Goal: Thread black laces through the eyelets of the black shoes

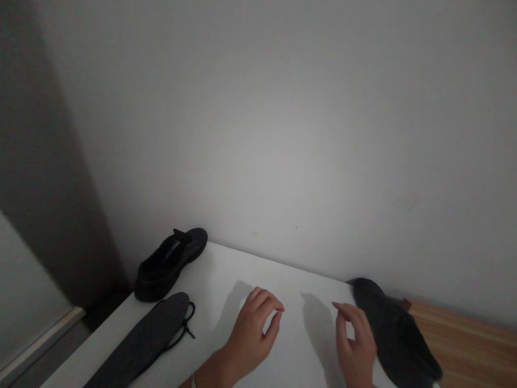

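My left hand [252, 334] hovers over the white table [226, 275], fingers curled loosely with thumb and fingertips apart, nothing in it. My right hand [357, 347] is just right of it, fingers bent and parted, its back against a dark grey shoe [398, 331] lying on the table's right end. It does not grip the shoe. A black shoe [169, 264] stands at the table's far left corner. In front of it lies a dark insole [141, 342] with a black lace [186, 323] beside it.
A plain white wall [283, 134] rises right behind the table. A wooden surface [472, 339] adjoins the table on the right. To the left, the table edge drops to a dark gap and a pale ledge [36, 334].
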A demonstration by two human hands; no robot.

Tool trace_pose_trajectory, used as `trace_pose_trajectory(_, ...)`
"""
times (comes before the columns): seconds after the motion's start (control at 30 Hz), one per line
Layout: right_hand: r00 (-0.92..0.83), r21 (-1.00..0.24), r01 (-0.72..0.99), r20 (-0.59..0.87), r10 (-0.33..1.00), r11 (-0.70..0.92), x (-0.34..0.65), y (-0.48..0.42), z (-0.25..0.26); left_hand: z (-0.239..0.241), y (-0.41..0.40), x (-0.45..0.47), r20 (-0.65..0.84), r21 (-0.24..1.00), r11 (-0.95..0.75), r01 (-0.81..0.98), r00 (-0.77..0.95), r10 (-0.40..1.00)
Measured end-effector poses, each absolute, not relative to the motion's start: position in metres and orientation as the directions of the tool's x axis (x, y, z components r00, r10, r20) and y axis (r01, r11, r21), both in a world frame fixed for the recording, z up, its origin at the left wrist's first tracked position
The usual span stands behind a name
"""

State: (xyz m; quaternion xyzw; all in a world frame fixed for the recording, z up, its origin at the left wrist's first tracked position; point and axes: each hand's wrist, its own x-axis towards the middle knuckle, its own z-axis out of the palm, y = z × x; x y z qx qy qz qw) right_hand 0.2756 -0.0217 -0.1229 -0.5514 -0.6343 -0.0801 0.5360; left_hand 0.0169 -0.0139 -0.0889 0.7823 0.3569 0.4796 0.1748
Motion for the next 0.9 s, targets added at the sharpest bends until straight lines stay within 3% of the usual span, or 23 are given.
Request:
trace_pose_trajectory(0.1,0.161,-0.557,0.726,0.707,0.688,0.402,0.261,-0.022,-0.138,-0.063,-0.004,-0.014,0.646,0.427,-0.706,0.566,0.355,0.676)
trace_pose_trajectory(0.2,0.138,-0.623,0.664,0.646,0.751,0.413,0.266,-0.027,-0.146,-0.05,0.013,-0.072,0.612,0.244,-0.521,0.818,0.287,0.737)
trace_pose_trajectory(0.3,0.159,-0.647,0.637,0.642,0.75,0.419,0.273,-0.028,-0.148,-0.055,0.023,-0.141,0.411,0.02,-0.207,0.978,0.18,0.894)
trace_pose_trajectory(0.37,0.19,-0.65,0.632,0.658,0.729,0.422,0.276,-0.026,-0.147,-0.061,0.024,-0.18,0.244,-0.113,-0.069,0.991,0.095,0.965)
trace_pose_trajectory(0.53,0.221,-0.676,0.6,0.655,0.723,0.428,0.275,-0.022,-0.145,-0.065,0.021,-0.227,0.154,-0.153,-0.11,0.982,0.133,0.979)
trace_pose_trajectory(0.63,0.223,-0.687,0.583,0.649,0.727,0.434,0.272,-0.025,-0.144,-0.06,0.025,-0.226,0.193,-0.153,-0.127,0.98,0.155,0.969)
trace_pose_trajectory(0.9,0.235,-0.697,0.561,0.652,0.721,0.447,0.268,-0.026,-0.139,-0.046,0.011,-0.164,0.444,0.1,-0.204,0.974,0.14,0.885)
